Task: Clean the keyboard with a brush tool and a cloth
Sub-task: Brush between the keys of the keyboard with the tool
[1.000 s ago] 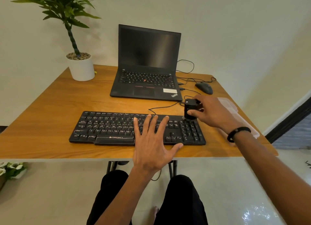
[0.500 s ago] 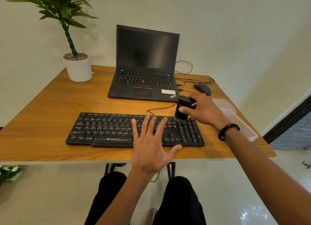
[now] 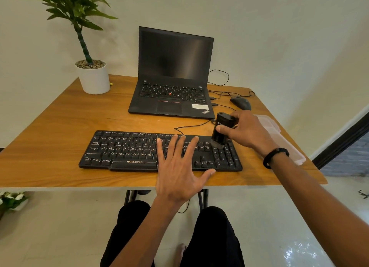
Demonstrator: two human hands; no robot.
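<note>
The right hand [image 3: 247,131] is gripping the black brush tool [image 3: 221,130] upright, its bristles touching the keyboard [image 3: 127,149] near the number pad. The left hand [image 3: 179,167] is lying flat, fingers spread, on the keys just beside it.

You are looking at a black full-size keyboard [image 3: 139,151] lying flat across the middle of the frame, its long side running left to right, with white lettering on the keys and a brand name printed on the front edge below the space bar. Its cable is trailing off from the rear edge toward the upper right. A black brush tool [image 3: 221,130] is standing nearly upright at centre right, leaning slightly left, its bristled lower end touching the keys just left of the number pad. No cloth is showing clearly in this view.
</note>
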